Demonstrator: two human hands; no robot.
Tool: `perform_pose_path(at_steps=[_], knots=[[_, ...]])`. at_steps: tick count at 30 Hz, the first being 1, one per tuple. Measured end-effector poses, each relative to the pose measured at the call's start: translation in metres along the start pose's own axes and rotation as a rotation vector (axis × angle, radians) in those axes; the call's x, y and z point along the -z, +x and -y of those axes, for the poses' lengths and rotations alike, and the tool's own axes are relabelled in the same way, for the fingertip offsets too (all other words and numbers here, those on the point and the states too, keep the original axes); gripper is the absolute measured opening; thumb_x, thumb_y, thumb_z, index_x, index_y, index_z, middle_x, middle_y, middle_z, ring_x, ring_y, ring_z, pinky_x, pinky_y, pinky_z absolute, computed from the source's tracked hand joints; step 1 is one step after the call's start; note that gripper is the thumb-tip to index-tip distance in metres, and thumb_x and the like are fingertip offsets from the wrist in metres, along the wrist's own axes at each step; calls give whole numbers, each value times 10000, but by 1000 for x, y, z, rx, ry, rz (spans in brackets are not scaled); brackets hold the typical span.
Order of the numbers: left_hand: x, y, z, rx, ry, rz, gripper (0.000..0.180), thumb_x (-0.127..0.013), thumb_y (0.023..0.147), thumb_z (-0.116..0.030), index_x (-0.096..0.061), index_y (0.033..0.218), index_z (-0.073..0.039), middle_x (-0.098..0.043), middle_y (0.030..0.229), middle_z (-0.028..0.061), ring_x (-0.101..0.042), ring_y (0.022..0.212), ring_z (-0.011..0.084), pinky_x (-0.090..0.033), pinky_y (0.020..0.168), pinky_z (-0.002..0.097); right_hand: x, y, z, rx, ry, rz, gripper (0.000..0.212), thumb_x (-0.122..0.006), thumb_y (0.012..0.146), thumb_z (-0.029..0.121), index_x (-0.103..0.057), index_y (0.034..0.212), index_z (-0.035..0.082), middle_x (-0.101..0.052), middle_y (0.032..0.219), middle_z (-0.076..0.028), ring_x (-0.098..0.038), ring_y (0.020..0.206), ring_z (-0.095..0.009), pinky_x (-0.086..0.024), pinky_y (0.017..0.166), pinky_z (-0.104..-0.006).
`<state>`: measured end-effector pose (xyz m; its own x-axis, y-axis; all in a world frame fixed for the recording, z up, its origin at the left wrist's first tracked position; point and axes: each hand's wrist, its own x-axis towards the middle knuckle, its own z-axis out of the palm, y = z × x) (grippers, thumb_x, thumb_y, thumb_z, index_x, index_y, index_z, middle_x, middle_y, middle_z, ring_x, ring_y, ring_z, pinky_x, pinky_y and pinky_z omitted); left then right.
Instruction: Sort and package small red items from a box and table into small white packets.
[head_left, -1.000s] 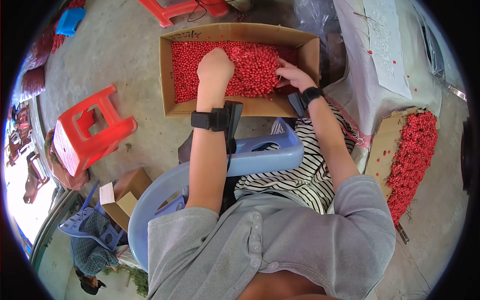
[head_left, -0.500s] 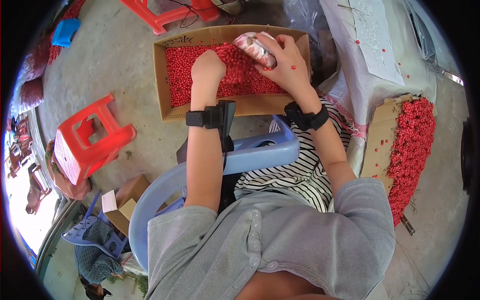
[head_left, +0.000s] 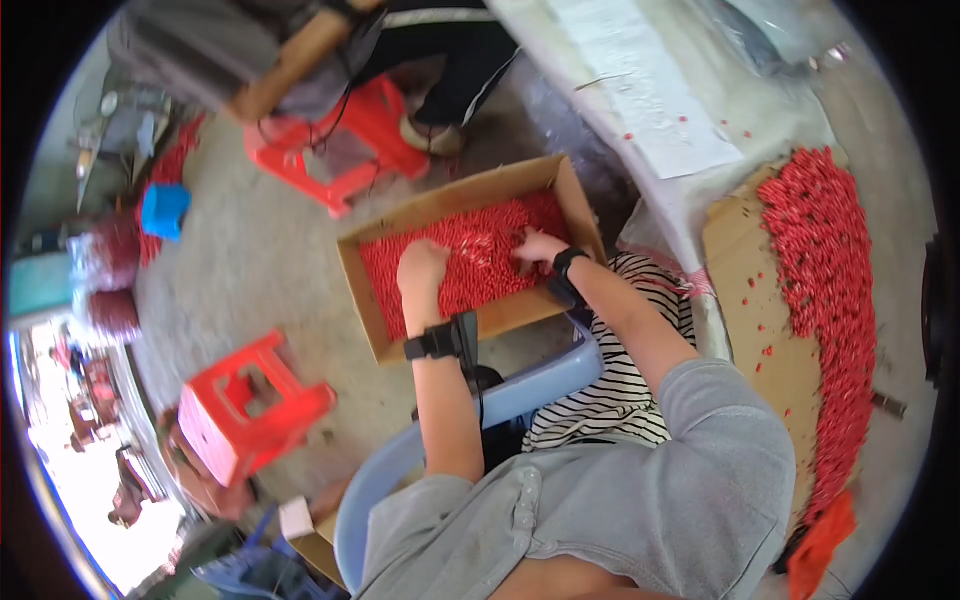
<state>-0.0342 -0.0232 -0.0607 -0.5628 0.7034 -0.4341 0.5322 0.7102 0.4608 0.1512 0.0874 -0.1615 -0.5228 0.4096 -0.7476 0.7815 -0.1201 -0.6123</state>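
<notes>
A concrete floor spreads around an open cardboard box, and motion blur softens nearly everything on it. Loose red berries cover the box's bottom, and a pale, glossy patch between the hands is too smeared to make out. The left hand is over the box's left half, its fingers curled inward; whether they grip anything, I cannot tell. The right hand reaches in at the box's right end, thumb and fingers parted at the berries, their tips lost in blur, so I cannot tell whether they pinch any.

Beyond the box, a seated co-worker is cut off by the upper edge, probably on the red stool there. Another red stool stands left of the box. On the box's near side, a light-blue plastic rail partly covers striped cloth. Right of the box are a white-covered surface and a flat cardboard sheet with heaped red berries.
</notes>
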Motion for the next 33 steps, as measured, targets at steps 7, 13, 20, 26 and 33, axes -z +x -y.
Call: perform_pose_path(at_steps=[7,13,20,26,33], knots=[[19,4,-18,-87,-206,212,231,-569,769,-256,-586,703,-35,-574,626,22,-540,590,99,-422,530,261,-6,12,-13,298,-746,-578,595,-490,747,272,-274,1272,95,-573,973,-185,-582,835,-292,-446,698,-452],[49,-13,-34,17,-850,323,154,-513,821,-191,-553,905,-69,-575,733,-3,-544,624,74,-420,530,207,26,-67,40,334,-633,-553,394,-493,743,339,-586,948,15,-608,816,-163,-593,749,-298,-468,682,-396],[69,-84,-127,-238,-860,289,139,-539,805,-133,-539,902,-33,-572,773,19,-548,657,88,-411,554,189,21,-98,35,353,-328,-790,176,-439,688,69,-546,815,8,-585,803,-156,-566,812,-313,-455,646,-397],[28,-194,-243,-707,-543,488,164,-550,783,-105,-550,881,26,-579,784,60,-537,659,106,-422,620,210,28,-259,-20,775,85,-999,131,-479,735,154,-548,804,69,-591,757,-115,-570,692,-281,-451,603,-362],[-103,-264,-343,-1139,-233,720,154,-614,707,-119,-596,748,28,-569,634,31,-516,587,78,-403,537,206,0,-438,-104,684,686,-1500,103,-483,771,38,-558,839,17,-562,675,-50,-548,607,-116,-437,554,-235]])
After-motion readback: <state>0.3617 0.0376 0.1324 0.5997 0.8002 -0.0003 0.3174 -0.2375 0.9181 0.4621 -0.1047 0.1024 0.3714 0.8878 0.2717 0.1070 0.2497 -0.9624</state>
